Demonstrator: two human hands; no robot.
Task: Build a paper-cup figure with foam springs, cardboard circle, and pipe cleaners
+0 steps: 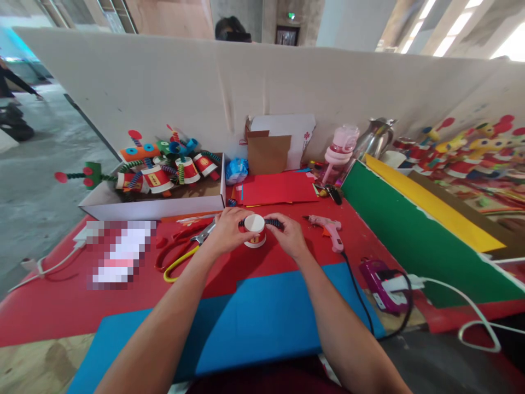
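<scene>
An upside-down red and white paper cup (255, 222) is in front of me, its white base facing up. My left hand (228, 232) is closed around the cup's left side, the thumb across its front. A dark folded paper strip (274, 223), springy in shape, sticks out from the right side of the cup. My right hand (290, 235) pinches this strip between thumb and fingers. Another dark strip end (241, 223) shows at the cup's left, partly covered by my left fingers. Just left of that hand lie scissors (180, 249) with red and yellow handles.
A pink glue gun (328, 227) lies to the right, its cord running past a purple power strip (381, 284). Finished cup figures (158, 178) fill a white box (164, 209) at left. Red paper (281, 187) lies behind, blue board (266, 317) in front. A green panel (410, 235) stands right.
</scene>
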